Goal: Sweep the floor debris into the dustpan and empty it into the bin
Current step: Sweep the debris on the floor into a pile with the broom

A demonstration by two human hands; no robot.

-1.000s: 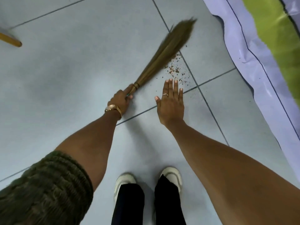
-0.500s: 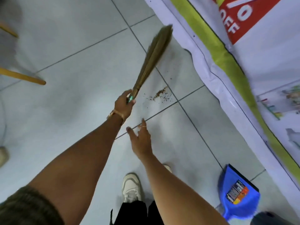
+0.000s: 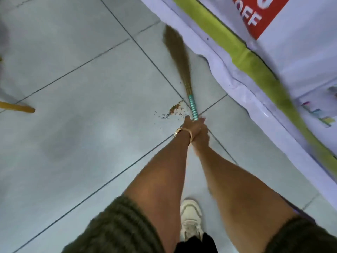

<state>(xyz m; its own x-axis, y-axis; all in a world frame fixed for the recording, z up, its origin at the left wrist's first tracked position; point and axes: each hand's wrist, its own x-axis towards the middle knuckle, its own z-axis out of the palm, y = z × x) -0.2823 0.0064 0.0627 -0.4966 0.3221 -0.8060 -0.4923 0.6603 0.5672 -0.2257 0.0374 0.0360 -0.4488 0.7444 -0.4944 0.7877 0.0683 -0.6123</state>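
Observation:
A grass broom (image 3: pixel 177 57) with a teal-wrapped handle (image 3: pixel 193 108) points away from me over the grey tiled floor (image 3: pixel 82 143). My left hand (image 3: pixel 189 127), with a gold wristband, grips the handle's near end. My right hand (image 3: pixel 203 138) is pressed against it just below and closes around the same handle end. A small pile of brown debris (image 3: pixel 176 109) lies on the tile just left of the handle, with loose specks trailing to the left. Neither dustpan nor bin is in view.
A white plastic banner (image 3: pixel 242 84) with a green stripe and a red panel lies along the right. At the left edge a yellow wooden stick (image 3: pixel 20 107) pokes in. My white shoe (image 3: pixel 190 216) stands below my arms.
The right hand, free and open before, has joined the left on the broom handle. The broom has swung right, towards the banner. The view shifted, and the blue dustpan has left the frame.

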